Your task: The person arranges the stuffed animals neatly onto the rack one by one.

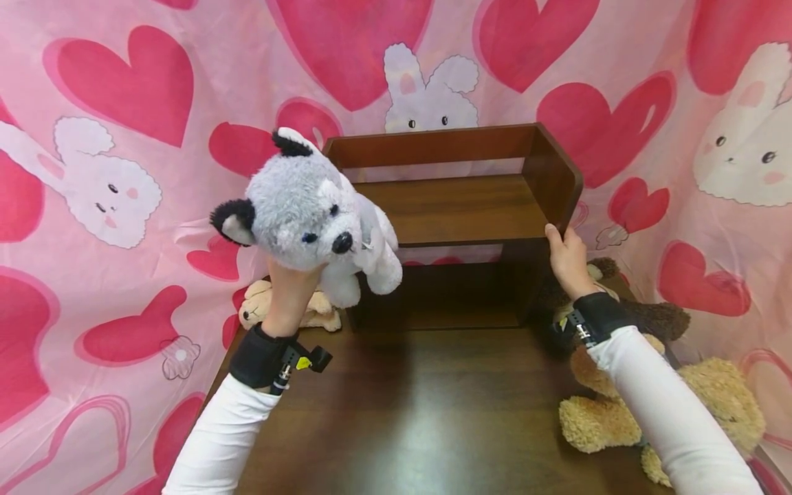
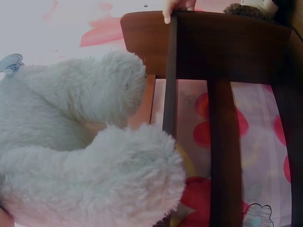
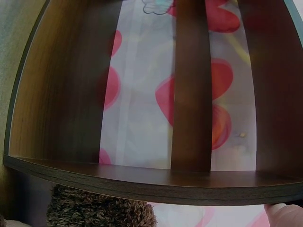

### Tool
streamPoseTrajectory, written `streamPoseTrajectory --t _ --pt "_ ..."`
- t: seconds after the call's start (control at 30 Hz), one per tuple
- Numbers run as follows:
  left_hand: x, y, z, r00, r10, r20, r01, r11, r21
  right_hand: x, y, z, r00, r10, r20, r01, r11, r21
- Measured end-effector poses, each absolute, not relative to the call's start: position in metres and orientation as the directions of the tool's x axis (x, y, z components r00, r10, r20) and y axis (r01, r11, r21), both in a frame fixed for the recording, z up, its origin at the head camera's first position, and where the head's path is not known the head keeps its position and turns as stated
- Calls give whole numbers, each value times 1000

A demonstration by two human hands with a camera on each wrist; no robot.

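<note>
A grey and white husky plush toy (image 1: 303,213) with black-edged ears is held up by my left hand (image 1: 291,295), which grips it from below and behind. Much of that hand is hidden by the plush. In the left wrist view, its white furry legs (image 2: 128,175) fill the lower left. The plush overlaps the left end of a dark brown wooden shelf (image 1: 458,206) in the head view. My right hand (image 1: 568,261) grips the front edge of the shelf's right side panel, thumb on the inner side. The upper board and lower compartment show no toys.
A cream dog plush (image 1: 256,302) lies left of the shelf. To the right are a dark brown plush (image 1: 656,320) and curly tan teddy bears (image 1: 720,395), partly behind my right sleeve. The brown tabletop (image 1: 427,405) stretches in front. A pink heart-and-bunny curtain (image 1: 124,289) surrounds it.
</note>
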State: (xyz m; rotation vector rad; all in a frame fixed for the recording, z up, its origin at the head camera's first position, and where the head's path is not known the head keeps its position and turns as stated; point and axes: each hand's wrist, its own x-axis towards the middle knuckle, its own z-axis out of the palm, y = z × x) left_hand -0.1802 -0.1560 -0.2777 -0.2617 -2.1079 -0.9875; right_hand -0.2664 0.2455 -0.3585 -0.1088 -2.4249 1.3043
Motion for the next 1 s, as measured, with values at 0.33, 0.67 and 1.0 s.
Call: streamPoseTrajectory --t 0.33,0.67,1.0 --pt "-201 -152 -267 -660 -176 730 515 602 610 -266 246 -359 -925 252 286 -101 560 -822" --pt "-213 -152 -257 -691 -164 704 508 583 634 -265 244 -357 -927 253 278 -95 557 -825" --pt "-224 -150 -251 -672 -113 731 631 429 647 -265 244 -356 -933 243 264 -94 545 -833"
